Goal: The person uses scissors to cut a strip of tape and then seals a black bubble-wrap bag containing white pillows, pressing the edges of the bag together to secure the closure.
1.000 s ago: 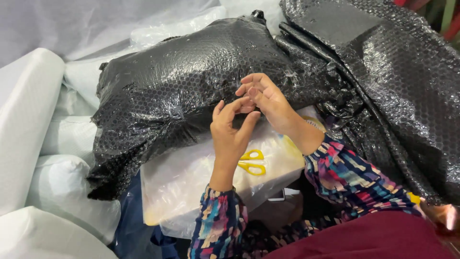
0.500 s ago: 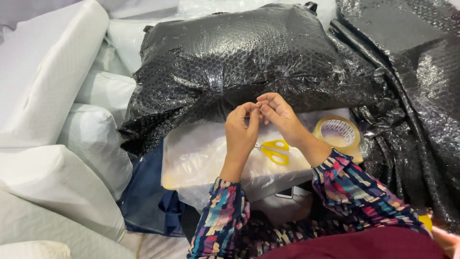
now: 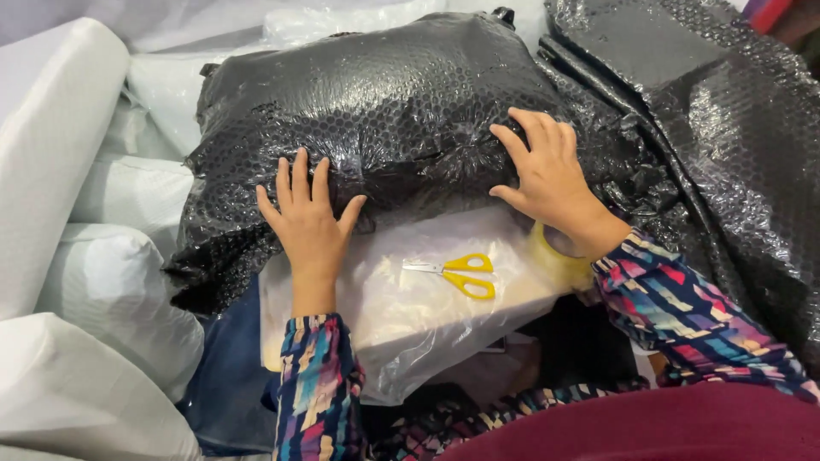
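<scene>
Pressing left hand (image 3: pixel 309 224) and right hand (image 3: pixel 551 181), fingers spread flat, onto black bubble-wrapped bundle (image 3: pixel 384 111) filling upper centre of frame. Gripping nothing. Lying below, centre frame: yellow-handled scissors (image 3: pixel 457 273) on clear plastic bag (image 3: pixel 410 316).

Single head-worn view, steeply downward and close over both hands (image 3: pixel 427 205) on the black bubble-wrapped bundle (image 3: pixel 384 111).

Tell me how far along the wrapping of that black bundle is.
Mostly wrapped, it seems: the bundle is covered all over in black bubble wrap. In hand: the left hand and right hand press flat on its near edge, where the wrap puckers. The yellow scissors lie unused on the clear plastic bag, and a tape roll sits under the right wrist. Whether that edge is sealed cannot be seen.
</scene>
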